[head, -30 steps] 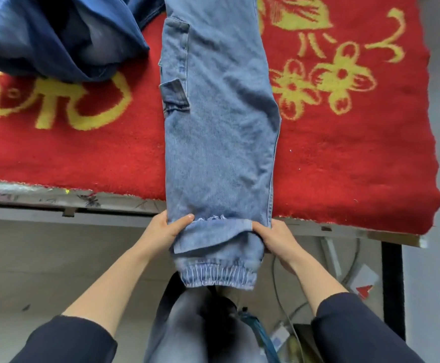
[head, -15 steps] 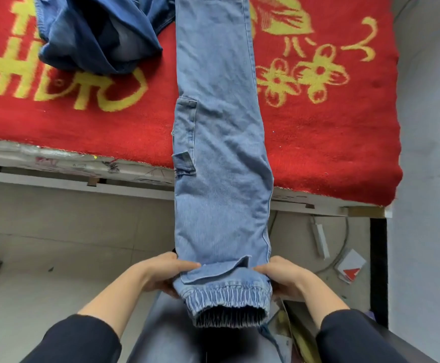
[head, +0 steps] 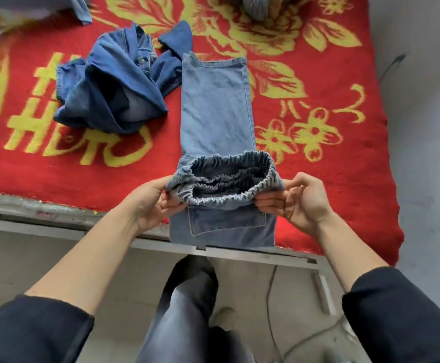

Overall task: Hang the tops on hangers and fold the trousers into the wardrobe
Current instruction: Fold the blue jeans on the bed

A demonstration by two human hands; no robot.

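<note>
Light blue jeans point(head: 215, 111) lie lengthwise on the red blanket point(head: 344, 163), folded in half along their legs, waistband at the far end. Their elastic cuffs point(head: 226, 182) are lifted off the bed and folded back over the legs, facing me with the openings showing. My left hand point(head: 150, 203) pinches the left side of the cuffs. My right hand point(head: 300, 200) pinches the right side. A back pocket shows on the cloth below the cuffs, near the bed's front edge.
A crumpled dark blue denim garment point(head: 114, 87) lies on the blanket left of the jeans. More clothing point(head: 263, 5) sits at the far edge. The metal bed frame point(head: 56, 218) runs along the front. My legs, a cable and floor lie below.
Both hands have lifted the cuffs from below the bed edge and carried them up and forward over the jeans, which now lie shorter on the blanket. The view has tilted toward the bed.
</note>
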